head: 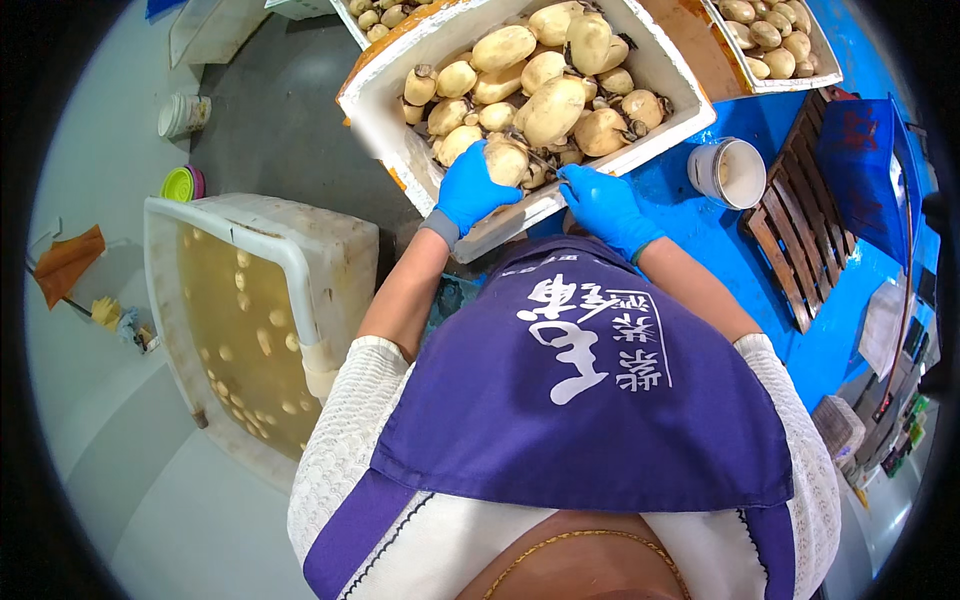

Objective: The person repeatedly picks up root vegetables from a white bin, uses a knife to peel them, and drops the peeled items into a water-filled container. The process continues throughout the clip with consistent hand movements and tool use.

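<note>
In blue gloves, both my hands work at the near wall of a white foam box (675,112) full of pale lotus root pieces (551,111) with dark, stringy joints. My left hand (472,187) grips a rounded lotus root piece (506,161) at the box's near left part. My right hand (606,206) is just right of it over the rim, its fingers pinched at a thin, dark thing beside the root; whether that is a blade or a fibre I cannot tell.
A white tub (337,247) of murky water with floating pieces stands at the left. More boxes of lotus root (780,34) lie beyond. At the right are a white bucket (726,172), a wooden slatted pallet (799,217) and a blue crate (862,165). A white bucket (184,115) stands far left.
</note>
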`<action>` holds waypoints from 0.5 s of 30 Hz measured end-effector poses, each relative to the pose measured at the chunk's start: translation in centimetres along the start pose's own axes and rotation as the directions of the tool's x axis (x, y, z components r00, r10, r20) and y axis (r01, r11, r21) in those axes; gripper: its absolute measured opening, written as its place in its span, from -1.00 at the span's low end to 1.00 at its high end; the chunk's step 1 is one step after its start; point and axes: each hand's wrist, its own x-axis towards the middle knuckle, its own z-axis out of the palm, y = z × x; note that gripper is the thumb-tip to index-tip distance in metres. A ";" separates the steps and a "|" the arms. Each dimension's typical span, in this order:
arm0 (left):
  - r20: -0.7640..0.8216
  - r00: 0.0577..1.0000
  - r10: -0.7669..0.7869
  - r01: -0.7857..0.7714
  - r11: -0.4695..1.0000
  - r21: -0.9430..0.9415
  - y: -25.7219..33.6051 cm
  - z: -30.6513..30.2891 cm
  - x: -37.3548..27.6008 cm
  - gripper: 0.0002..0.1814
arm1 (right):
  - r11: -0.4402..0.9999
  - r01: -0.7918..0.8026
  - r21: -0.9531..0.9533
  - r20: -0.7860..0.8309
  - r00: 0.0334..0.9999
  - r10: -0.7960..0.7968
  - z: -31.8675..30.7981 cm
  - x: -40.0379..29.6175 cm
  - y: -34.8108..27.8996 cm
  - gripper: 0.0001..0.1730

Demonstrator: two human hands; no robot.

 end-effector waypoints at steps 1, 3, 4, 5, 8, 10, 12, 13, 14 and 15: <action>0.000 1.000 0.000 0.000 1.000 0.004 -0.4 0.1 -0.1 0.16 | 1.000 0.018 -0.001 0.008 1.000 -0.018 0.4 -0.1 0.1 -0.79; 0.006 1.000 0.006 -0.006 1.000 -0.027 -0.8 0.2 -0.6 0.16 | 0.999 0.053 -0.002 0.020 0.998 -0.053 1.1 0.1 0.2 -0.82; 0.009 1.000 0.011 -0.010 0.999 -0.042 -0.9 0.1 -0.8 0.17 | 0.999 0.037 -0.023 0.046 0.998 -0.036 1.3 0.5 0.1 -0.83; -0.001 1.000 -0.004 0.004 1.000 -0.003 -1.1 0.0 -0.7 0.17 | 0.999 0.022 -0.044 0.072 0.997 -0.019 1.7 1.2 -0.2 -0.84; -0.024 0.998 -0.050 0.052 0.995 0.087 -1.6 -1.2 -0.1 0.13 | 0.997 0.009 -0.074 0.080 0.997 -0.003 2.9 3.5 -1.4 -0.85; 0.003 0.994 -0.108 0.107 0.991 0.085 -2.1 -2.5 0.3 0.12 | 0.996 0.002 -0.094 0.119 0.993 0.009 3.2 5.4 -2.6 -0.85; 0.017 0.986 -0.167 0.164 0.980 0.109 -2.4 -3.2 -0.1 0.12 | 0.992 0.040 -0.119 0.161 0.987 -0.020 4.0 6.7 -3.4 -0.84; -0.010 0.997 -0.077 0.078 0.987 0.139 -2.4 -3.1 -0.4 0.12 | 0.990 0.060 -0.131 0.181 0.983 -0.035 4.2 7.4 -3.5 -0.84; -0.035 0.999 0.015 -0.008 0.985 0.173 -2.2 -2.7 -0.8 0.12 | 0.990 0.042 -0.136 0.181 0.983 -0.017 4.3 8.4 -3.3 -0.83; -0.055 0.992 0.109 -0.096 0.973 0.208 -2.1 -2.4 -0.9 0.13 | 0.990 0.023 -0.140 0.177 0.984 0.002 4.3 9.8 -2.6 -0.82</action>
